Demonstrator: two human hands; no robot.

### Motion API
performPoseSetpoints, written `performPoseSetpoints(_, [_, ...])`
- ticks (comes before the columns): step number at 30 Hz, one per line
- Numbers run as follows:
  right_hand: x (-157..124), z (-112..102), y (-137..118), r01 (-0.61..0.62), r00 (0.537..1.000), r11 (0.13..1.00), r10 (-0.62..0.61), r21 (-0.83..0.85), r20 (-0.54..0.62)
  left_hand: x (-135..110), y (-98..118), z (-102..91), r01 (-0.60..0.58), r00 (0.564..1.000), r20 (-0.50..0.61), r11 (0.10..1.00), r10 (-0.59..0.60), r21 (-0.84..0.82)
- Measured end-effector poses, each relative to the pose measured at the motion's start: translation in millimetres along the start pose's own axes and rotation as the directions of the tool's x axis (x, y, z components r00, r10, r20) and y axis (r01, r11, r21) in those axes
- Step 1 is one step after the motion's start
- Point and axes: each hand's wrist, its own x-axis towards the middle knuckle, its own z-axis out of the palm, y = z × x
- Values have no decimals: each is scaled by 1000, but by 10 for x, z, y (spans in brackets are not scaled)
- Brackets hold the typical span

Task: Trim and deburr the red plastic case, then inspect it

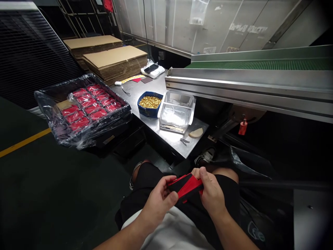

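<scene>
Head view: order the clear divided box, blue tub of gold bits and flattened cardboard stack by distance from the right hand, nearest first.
From the right hand:
1. Clear divided box, straight ahead
2. Blue tub of gold bits, left of it
3. Flattened cardboard stack, farther back left

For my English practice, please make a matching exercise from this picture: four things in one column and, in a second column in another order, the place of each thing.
Things:
1. red-and-black packet
2. small gold-coloured pieces
3. flattened cardboard sheets
4. green conveyor belt

Places:
A. In a steel frame at the right of the view
B. Piled beyond the steel table
C. Held between the left hand and the right hand, above the knees
D. In a blue bin on the table

Right pairs: 1-C, 2-D, 3-B, 4-A.
</scene>
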Motion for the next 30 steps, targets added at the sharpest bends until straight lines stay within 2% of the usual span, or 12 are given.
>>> performPoseSetpoints(4, [-20,-38,-33,-25,1000,974,24,-227,-7,-6,-11,52,-5,998,-69,1000,3,-25])
performPoseSetpoints(6, [-28,-44,-56,3,1000,962,-3,-273,-1,-14,-11,65,-32,996,-86,999,33,19])
performPoseSetpoints(13, [-39,-14,-90,11,1000,985,-16,-172,-24,-53,10,91,-152,978,-113,967,177,203])
performPoseSetpoints(17, [-24,-20,-27,38,988,992,-55,-119,-142,-86,-10,106,-179,971,-113,954,211,239])
performPoseSetpoints(20, [-18,-25,59,-60,976,994,40,-91,-212,-96,-44,82,-224,947,-132,895,294,386])
performPoseSetpoints(21, [-18,-19,81,-109,975,994,101,-31,-199,-89,-59,61,-281,917,-122,831,381,480])
performPoseSetpoints(22, [-21,-9,93,-162,973,985,168,51,-159,-77,-74,34,-365,866,-75,727,495,582])
performPoseSetpoints(24, [-29,21,88,-255,962,941,270,223,-41,-40,-107,-33,-563,694,137,414,707,715])
performPoseSetpoints(26, [-40,50,52,-283,957,905,288,317,34,-4,-132,-94,-690,522,338,155,784,707])
performPoseSetpoints(27, [-44,59,30,-267,963,903,267,336,47,7,-139,-114,-723,473,387,98,791,684])
performPoseSetpoints(28, [-47,62,12,-237,971,908,233,347,52,13,-142,-124,-739,456,398,90,796,667])
performPoseSetpoints(30, [-47,48,-8,-172,985,915,161,366,60,5,-135,-114,-746,471,340,163,814,645])
